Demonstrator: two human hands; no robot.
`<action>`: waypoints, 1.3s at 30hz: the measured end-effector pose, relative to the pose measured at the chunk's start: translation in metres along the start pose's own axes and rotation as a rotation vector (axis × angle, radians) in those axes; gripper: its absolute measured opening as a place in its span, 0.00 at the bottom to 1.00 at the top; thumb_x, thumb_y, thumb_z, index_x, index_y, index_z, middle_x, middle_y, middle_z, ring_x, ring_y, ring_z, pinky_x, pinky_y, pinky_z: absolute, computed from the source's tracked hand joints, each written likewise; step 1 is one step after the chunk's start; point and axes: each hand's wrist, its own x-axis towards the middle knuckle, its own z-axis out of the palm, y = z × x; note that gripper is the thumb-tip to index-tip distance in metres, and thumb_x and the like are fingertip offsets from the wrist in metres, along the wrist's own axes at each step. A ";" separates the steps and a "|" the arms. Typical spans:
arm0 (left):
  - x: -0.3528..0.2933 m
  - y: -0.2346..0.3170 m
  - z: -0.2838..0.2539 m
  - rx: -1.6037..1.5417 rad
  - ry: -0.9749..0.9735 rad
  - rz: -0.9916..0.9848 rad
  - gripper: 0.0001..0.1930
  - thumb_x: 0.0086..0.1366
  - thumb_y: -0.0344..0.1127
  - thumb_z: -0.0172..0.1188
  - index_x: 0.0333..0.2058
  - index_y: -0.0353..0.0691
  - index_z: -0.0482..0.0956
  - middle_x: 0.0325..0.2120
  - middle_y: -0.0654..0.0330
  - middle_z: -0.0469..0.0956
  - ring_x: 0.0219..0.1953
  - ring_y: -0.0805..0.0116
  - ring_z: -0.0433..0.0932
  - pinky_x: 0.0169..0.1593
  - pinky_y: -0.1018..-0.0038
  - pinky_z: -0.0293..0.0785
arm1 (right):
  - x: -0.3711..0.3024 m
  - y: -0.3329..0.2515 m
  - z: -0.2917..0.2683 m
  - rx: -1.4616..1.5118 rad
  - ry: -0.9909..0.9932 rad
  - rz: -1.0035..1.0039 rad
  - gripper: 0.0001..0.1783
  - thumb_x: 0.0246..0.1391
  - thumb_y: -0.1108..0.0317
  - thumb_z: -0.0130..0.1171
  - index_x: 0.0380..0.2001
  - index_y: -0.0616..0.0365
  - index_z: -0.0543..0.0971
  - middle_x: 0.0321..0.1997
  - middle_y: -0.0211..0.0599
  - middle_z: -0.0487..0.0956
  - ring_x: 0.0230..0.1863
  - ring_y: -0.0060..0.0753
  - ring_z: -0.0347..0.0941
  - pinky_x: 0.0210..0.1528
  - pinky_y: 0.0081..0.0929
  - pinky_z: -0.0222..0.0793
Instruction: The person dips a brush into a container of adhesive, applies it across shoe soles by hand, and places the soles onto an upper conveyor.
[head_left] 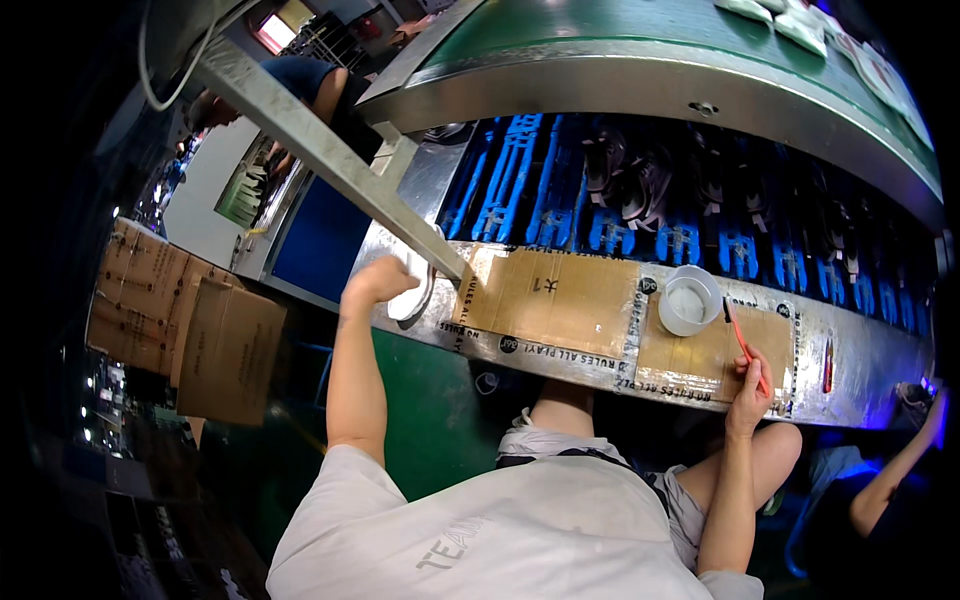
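At the bench's left end, my left hand (378, 283) bends its fingers onto a white shoe sole (423, 268), which lies beside a slanting metal post. The fingertips are partly hidden against it. My right hand (752, 380) grips a brush (739, 335) by its thin red handle, with the dark bristles pointing up and away from me. Just left of the bristles stands a white plastic tub (688, 302) with some pale contents in the bottom.
Taped cardboard (550, 300) covers part of the metal bench. A red-handled tool (828, 362) lies at right. Behind, dark shoes (640, 185) hang on blue racks (510, 180) below a green conveyor belt (600, 35). Cardboard boxes (230, 350) stand left. Other people work at far left and right.
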 end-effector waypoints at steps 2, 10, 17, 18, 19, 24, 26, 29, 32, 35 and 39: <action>0.033 -0.041 0.042 0.122 0.068 -0.206 0.28 0.53 0.52 0.70 0.39 0.27 0.86 0.42 0.35 0.84 0.46 0.40 0.84 0.52 0.55 0.80 | 0.000 0.000 -0.001 0.016 -0.002 0.011 0.18 0.75 0.63 0.51 0.54 0.66 0.81 0.38 0.28 0.81 0.39 0.17 0.71 0.47 0.18 0.68; 0.088 -0.059 0.096 -0.159 0.305 -0.136 0.28 0.48 0.48 0.75 0.43 0.33 0.86 0.41 0.40 0.85 0.46 0.45 0.85 0.53 0.59 0.80 | 0.014 -0.021 -0.011 0.085 -0.004 0.023 0.17 0.74 0.63 0.52 0.53 0.66 0.81 0.38 0.31 0.81 0.37 0.18 0.71 0.43 0.18 0.67; 0.079 -0.108 0.146 -0.820 0.357 -0.216 0.20 0.54 0.39 0.70 0.41 0.28 0.85 0.32 0.51 0.85 0.36 0.59 0.84 0.41 0.64 0.78 | 0.022 -0.105 0.019 -0.119 -0.128 -0.109 0.15 0.74 0.65 0.53 0.49 0.65 0.83 0.38 0.30 0.81 0.38 0.21 0.73 0.44 0.22 0.68; 0.061 -0.073 0.144 -1.131 0.268 -0.108 0.17 0.58 0.38 0.66 0.41 0.31 0.84 0.32 0.54 0.85 0.34 0.61 0.83 0.40 0.64 0.78 | 0.021 -0.117 0.020 -0.183 -0.131 -0.098 0.13 0.72 0.67 0.54 0.49 0.65 0.84 0.37 0.31 0.82 0.39 0.22 0.74 0.45 0.23 0.69; 0.039 -0.101 0.171 -1.495 0.311 -0.063 0.18 0.59 0.36 0.62 0.46 0.33 0.82 0.34 0.54 0.84 0.33 0.60 0.83 0.40 0.65 0.79 | 0.023 -0.129 0.033 -0.196 -0.184 -0.084 0.12 0.71 0.70 0.56 0.48 0.64 0.84 0.37 0.31 0.82 0.40 0.23 0.75 0.46 0.24 0.70; -0.061 -0.015 0.188 -2.280 -0.021 0.135 0.25 0.55 0.30 0.56 0.52 0.22 0.77 0.42 0.42 0.84 0.43 0.46 0.85 0.52 0.60 0.83 | 0.038 -0.160 0.049 -0.463 -0.336 -0.208 0.09 0.66 0.71 0.60 0.43 0.63 0.85 0.39 0.38 0.85 0.38 0.28 0.79 0.42 0.25 0.72; -0.082 0.006 0.204 -2.242 -0.113 0.094 0.29 0.56 0.32 0.57 0.57 0.24 0.74 0.44 0.45 0.84 0.40 0.49 0.85 0.49 0.61 0.83 | 0.045 -0.166 0.059 -0.518 -0.399 -0.178 0.11 0.67 0.68 0.60 0.43 0.64 0.85 0.34 0.38 0.85 0.35 0.27 0.79 0.40 0.25 0.72; -0.087 0.053 0.219 -2.530 -0.547 0.414 0.36 0.59 0.38 0.58 0.64 0.24 0.66 0.52 0.35 0.76 0.50 0.41 0.80 0.53 0.52 0.81 | 0.050 -0.182 0.073 -0.614 -0.399 -0.185 0.12 0.66 0.63 0.61 0.43 0.61 0.86 0.29 0.38 0.86 0.28 0.31 0.80 0.36 0.27 0.73; -0.095 0.115 0.205 -2.657 -0.725 0.564 0.46 0.64 0.50 0.58 0.74 0.31 0.52 0.70 0.28 0.54 0.71 0.30 0.60 0.64 0.39 0.70 | 0.054 -0.187 0.080 -0.800 -0.474 -0.118 0.12 0.63 0.60 0.63 0.42 0.54 0.87 0.29 0.38 0.86 0.29 0.39 0.82 0.35 0.30 0.75; -0.095 0.149 0.207 -2.799 -0.850 0.611 0.44 0.67 0.56 0.55 0.75 0.38 0.53 0.72 0.28 0.51 0.73 0.29 0.55 0.65 0.34 0.66 | 0.051 -0.190 0.084 -0.876 -0.505 -0.107 0.12 0.63 0.61 0.62 0.41 0.58 0.87 0.29 0.41 0.86 0.29 0.41 0.83 0.35 0.32 0.75; -0.087 0.156 0.219 -2.728 -0.880 0.583 0.38 0.72 0.53 0.50 0.74 0.39 0.56 0.73 0.32 0.52 0.72 0.32 0.58 0.62 0.33 0.69 | 0.041 -0.187 0.077 -0.698 -0.414 -0.204 0.13 0.63 0.63 0.63 0.39 0.62 0.86 0.29 0.46 0.85 0.29 0.44 0.82 0.35 0.33 0.75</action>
